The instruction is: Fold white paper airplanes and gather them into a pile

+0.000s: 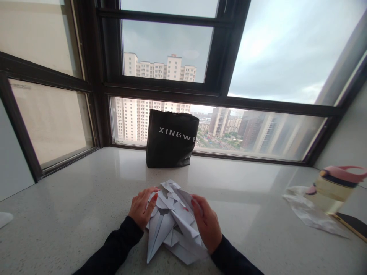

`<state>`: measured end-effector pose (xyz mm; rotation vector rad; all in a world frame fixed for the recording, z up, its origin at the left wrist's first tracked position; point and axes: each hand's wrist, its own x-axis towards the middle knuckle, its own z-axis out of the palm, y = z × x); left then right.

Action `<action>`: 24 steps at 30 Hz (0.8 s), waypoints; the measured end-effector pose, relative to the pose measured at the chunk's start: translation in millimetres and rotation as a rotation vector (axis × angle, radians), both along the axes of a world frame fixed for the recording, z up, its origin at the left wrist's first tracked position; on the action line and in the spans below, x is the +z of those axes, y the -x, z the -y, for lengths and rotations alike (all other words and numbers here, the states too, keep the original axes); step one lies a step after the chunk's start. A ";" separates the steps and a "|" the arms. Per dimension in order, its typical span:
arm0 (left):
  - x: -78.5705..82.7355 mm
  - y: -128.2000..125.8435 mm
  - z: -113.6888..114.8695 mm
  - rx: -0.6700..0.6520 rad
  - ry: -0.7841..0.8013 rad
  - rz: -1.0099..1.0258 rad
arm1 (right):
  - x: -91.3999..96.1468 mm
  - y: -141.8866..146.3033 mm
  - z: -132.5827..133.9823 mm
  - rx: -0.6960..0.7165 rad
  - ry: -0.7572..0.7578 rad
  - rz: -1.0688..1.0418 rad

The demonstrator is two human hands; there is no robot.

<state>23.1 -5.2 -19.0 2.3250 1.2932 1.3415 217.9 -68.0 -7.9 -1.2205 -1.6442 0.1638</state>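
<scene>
A heap of folded white paper planes (160, 225) lies on the speckled stone countertop, overlapping at several angles. One plane at the front has its pointed nose towards me. A small red mark shows on a piece near the right side. My left hand (142, 208) rests against the heap's left side, fingers curved over its edge and thumb apart. On the opposite side, my right hand (207, 223) touches the papers with its fingers extended and thumb apart. Both hands cup the heap between them; the undersides of the fingers are partly hidden.
A black bag (172, 141) with white lettering stands beyond the heap, before the windows. At right are a clear bottle with a pink lid (334, 189), a crumpled clear plastic wrapper (309, 214) and a dark phone (351, 225). A white object (5, 219) sits at the left edge.
</scene>
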 end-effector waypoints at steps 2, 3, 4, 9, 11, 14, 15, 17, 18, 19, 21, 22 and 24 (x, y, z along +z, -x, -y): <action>-0.1 0.3 -0.5 -0.001 0.008 0.003 | 4.7 0.4 2.5 0.031 -0.043 0.094; -0.2 0.6 -0.9 -0.002 0.013 0.012 | 8.0 1.6 4.6 0.077 -0.045 0.183; -0.6 1.1 -1.6 -0.009 0.023 0.025 | 11.5 3.5 7.4 0.135 -0.033 0.287; -13.1 1.3 -7.7 -0.061 0.113 0.071 | 18.8 17.4 20.4 0.361 0.085 0.617; -22.0 -1.0 -10.2 -0.073 0.154 0.041 | 13.2 22.1 20.4 0.362 0.134 0.614; -30.4 -5.1 -11.7 -0.166 0.195 -0.030 | 2.3 25.5 15.3 0.327 0.148 0.589; -30.5 -6.1 -11.3 -0.205 0.205 -0.039 | -0.3 25.5 13.3 0.317 0.127 0.580; -26.4 -6.9 -9.2 -0.253 0.219 0.001 | -2.8 24.2 10.5 0.303 0.077 0.543; -22.7 -6.8 -7.6 -0.253 0.223 0.052 | -3.0 22.8 9.9 0.282 0.052 0.499; -18.4 -6.3 -5.8 -0.237 0.218 0.112 | -2.7 21.1 9.8 0.247 0.032 0.433; -9.5 -4.6 -2.2 -0.182 0.170 0.227 | -1.4 17.3 10.8 0.155 0.018 0.246; -5.6 -3.6 -0.7 -0.153 0.136 0.271 | -0.9 15.4 11.4 0.108 0.018 0.146; 0.0 -1.9 1.4 -0.112 0.085 0.325 | -0.4 12.6 11.9 0.033 0.018 -0.014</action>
